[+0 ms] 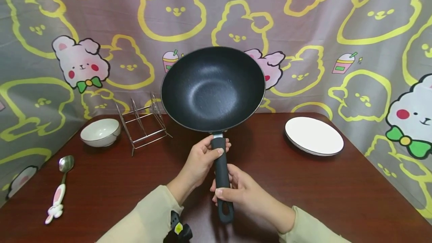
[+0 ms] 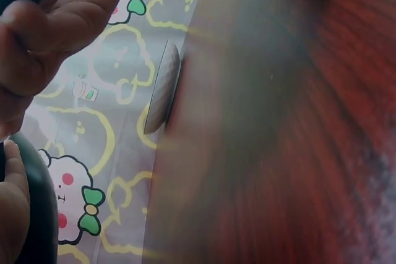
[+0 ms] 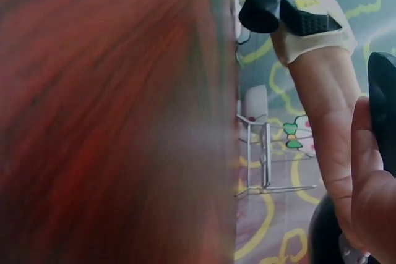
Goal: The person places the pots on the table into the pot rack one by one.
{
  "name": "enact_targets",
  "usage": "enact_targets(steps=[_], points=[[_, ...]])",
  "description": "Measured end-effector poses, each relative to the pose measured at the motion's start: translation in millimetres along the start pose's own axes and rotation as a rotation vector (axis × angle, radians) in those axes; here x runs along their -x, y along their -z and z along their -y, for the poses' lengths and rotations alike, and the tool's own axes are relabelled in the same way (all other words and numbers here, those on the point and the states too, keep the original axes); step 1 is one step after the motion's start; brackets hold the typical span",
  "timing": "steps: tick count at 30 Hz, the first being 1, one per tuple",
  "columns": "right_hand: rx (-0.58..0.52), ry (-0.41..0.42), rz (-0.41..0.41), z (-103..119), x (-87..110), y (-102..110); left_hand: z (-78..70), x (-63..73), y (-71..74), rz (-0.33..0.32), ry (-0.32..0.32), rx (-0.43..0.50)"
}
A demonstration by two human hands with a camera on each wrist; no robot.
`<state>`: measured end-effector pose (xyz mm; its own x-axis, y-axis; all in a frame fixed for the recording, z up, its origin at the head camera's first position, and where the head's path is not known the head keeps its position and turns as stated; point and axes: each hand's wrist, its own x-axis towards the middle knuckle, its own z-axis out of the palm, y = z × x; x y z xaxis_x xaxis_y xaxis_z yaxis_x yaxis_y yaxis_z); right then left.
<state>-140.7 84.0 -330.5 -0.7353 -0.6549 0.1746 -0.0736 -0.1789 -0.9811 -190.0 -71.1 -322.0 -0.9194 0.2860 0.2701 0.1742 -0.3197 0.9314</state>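
Note:
A black frying pan (image 1: 212, 93), deep like a wok, is held up over the table with its inner side facing the head camera. My left hand (image 1: 202, 158) grips the upper part of its black handle (image 1: 221, 168), close to the metal collar, thumb across the front. Lower down, my right hand (image 1: 244, 190) holds the same handle just above the hanging loop, its thumb also on the front. In the right wrist view the left forearm and part of the handle (image 3: 383, 109) appear at the right side; the pan is mostly cut off there.
On the left of the brown table (image 1: 135, 190) stand a white bowl (image 1: 101, 132) and a metal wire rack (image 1: 145, 126). A spoon (image 1: 59, 194) with a rabbit-shaped handle lies near the left edge. A white plate (image 1: 314, 136) sits at the right. A patterned curtain (image 1: 303, 21) hangs behind.

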Motion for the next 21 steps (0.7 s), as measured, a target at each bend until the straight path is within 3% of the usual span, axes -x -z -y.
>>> enact_targets(steps=[7, 15, 21], points=[[0.125, 0.039, -0.009, -6.5, -7.4, 1.7, -1.3, -3.0, 6.4, -0.005, -0.017, -0.014], [0.187, 0.028, -0.034, -9.3, -15.5, 0.1, -5.3, -5.5, 12.1, -0.024, -0.037, -0.030], [0.293, 0.092, -0.033, -14.0, -21.5, 1.3, -9.6, -7.3, 11.9, -0.108, -0.038, -0.112]])
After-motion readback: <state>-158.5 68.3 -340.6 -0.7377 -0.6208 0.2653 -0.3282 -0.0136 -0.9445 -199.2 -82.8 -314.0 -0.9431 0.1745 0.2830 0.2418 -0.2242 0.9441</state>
